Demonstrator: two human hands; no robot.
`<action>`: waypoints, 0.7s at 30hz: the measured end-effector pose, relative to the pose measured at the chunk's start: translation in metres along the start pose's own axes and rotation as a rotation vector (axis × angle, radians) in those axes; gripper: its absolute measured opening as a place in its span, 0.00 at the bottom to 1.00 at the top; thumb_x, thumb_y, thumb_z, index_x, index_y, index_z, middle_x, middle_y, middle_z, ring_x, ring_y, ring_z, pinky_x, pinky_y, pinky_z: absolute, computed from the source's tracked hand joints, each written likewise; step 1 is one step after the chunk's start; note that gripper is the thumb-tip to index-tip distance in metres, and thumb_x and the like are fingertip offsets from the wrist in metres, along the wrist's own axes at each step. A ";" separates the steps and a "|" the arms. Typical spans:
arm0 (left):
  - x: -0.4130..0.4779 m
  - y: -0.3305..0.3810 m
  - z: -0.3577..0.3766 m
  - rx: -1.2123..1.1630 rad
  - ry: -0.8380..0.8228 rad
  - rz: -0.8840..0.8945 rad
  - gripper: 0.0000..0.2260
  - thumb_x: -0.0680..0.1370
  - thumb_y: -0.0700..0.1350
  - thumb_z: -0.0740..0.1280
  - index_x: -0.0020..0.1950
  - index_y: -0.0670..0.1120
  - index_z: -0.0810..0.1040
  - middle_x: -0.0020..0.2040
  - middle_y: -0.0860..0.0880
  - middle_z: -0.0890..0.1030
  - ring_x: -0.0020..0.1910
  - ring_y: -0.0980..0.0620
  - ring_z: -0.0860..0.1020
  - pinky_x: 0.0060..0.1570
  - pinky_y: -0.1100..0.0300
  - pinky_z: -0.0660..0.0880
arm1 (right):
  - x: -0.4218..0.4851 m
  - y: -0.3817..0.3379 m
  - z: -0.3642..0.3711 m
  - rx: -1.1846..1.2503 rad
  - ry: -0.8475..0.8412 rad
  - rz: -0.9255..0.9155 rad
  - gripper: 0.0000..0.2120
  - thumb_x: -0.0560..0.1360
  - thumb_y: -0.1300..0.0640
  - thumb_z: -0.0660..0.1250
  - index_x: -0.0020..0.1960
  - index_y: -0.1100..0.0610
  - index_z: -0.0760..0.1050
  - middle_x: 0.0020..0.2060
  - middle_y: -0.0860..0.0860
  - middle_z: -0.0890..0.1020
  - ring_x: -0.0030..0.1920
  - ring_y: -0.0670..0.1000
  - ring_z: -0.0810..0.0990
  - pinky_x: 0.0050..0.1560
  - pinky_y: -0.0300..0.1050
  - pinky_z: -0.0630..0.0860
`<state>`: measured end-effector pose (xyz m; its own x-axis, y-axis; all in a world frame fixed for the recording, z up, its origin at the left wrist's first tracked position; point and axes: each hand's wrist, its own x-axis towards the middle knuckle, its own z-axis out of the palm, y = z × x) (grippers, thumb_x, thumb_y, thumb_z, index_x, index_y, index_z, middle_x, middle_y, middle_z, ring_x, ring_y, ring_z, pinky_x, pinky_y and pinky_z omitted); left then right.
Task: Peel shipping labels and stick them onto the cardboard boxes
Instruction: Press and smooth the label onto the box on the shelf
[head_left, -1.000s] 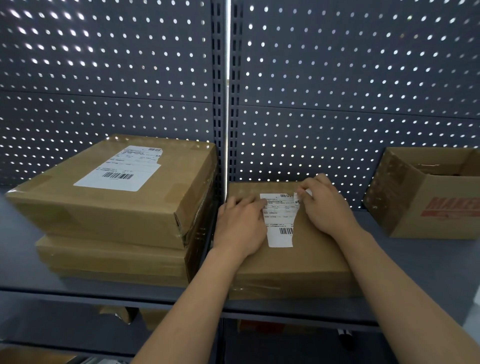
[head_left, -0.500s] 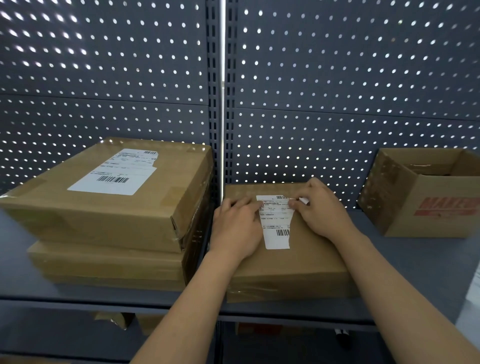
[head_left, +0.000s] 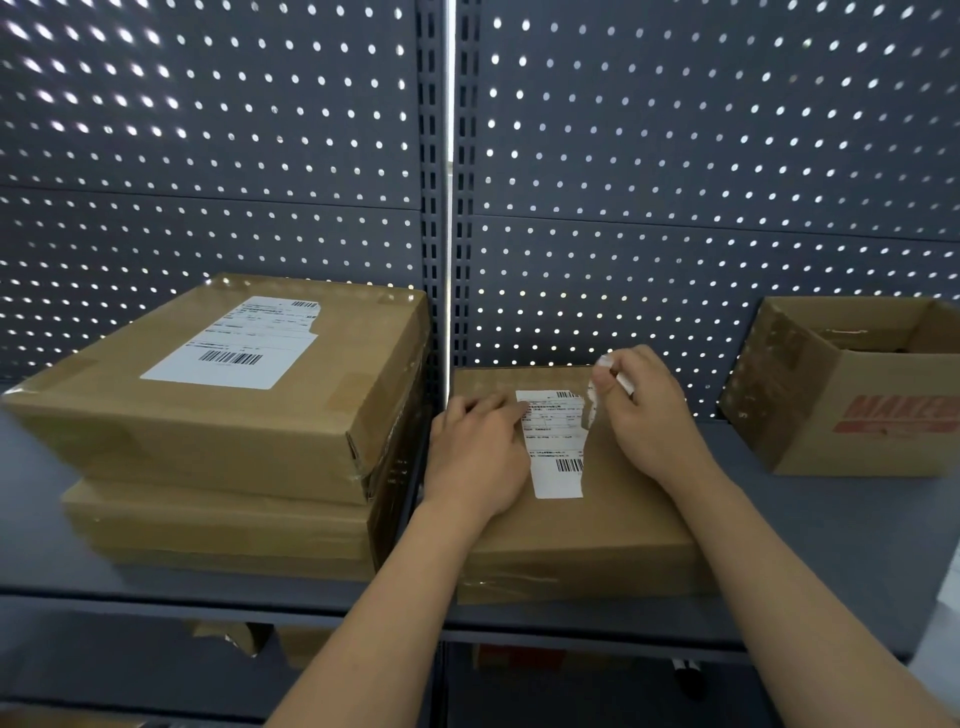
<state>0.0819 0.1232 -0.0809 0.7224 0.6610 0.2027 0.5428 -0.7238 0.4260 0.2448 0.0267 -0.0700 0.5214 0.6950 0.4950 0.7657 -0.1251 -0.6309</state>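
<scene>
A flat cardboard box (head_left: 597, 525) lies on the grey shelf in front of me with a white shipping label (head_left: 553, 441) on its top. My left hand (head_left: 480, 457) rests flat on the box, its fingertips on the label's left edge. My right hand (head_left: 647, 421) pinches a thin white strip (head_left: 597, 387) that lifts off the label's upper right edge. To the left stands a stack of two cardboard boxes (head_left: 218, 431); the top one carries a large white label (head_left: 234, 345).
An open cardboard box (head_left: 852, 415) with red print stands at the right on the shelf (head_left: 831, 561). A perforated grey back panel (head_left: 675, 182) closes the rear. More cartons show dimly on the shelf below.
My right hand has lifted and pulled back to the right, peeling a strip up from the label's right edge. The left hand stays pressed on the box.
</scene>
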 end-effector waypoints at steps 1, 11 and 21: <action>0.000 0.000 0.000 0.000 0.001 0.000 0.20 0.83 0.49 0.52 0.75 0.55 0.68 0.78 0.54 0.64 0.73 0.46 0.60 0.72 0.51 0.57 | 0.000 -0.001 0.001 0.019 0.002 0.018 0.14 0.81 0.48 0.56 0.39 0.51 0.69 0.40 0.47 0.73 0.42 0.44 0.73 0.44 0.40 0.69; 0.001 -0.002 0.003 -0.001 0.014 -0.003 0.20 0.83 0.49 0.52 0.75 0.55 0.68 0.77 0.55 0.64 0.73 0.47 0.59 0.72 0.51 0.57 | -0.001 -0.002 -0.005 0.239 0.073 0.078 0.15 0.81 0.53 0.62 0.39 0.60 0.71 0.30 0.60 0.76 0.28 0.53 0.74 0.31 0.45 0.71; 0.002 -0.003 0.005 -0.004 0.023 0.001 0.20 0.83 0.49 0.52 0.75 0.55 0.68 0.77 0.55 0.64 0.73 0.48 0.59 0.72 0.51 0.57 | -0.001 -0.001 -0.005 0.237 0.019 0.161 0.09 0.79 0.58 0.60 0.41 0.56 0.73 0.31 0.50 0.76 0.31 0.49 0.73 0.31 0.47 0.73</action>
<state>0.0836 0.1255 -0.0865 0.7127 0.6650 0.2235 0.5406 -0.7236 0.4292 0.2454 0.0222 -0.0669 0.6382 0.6658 0.3866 0.5640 -0.0625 -0.8234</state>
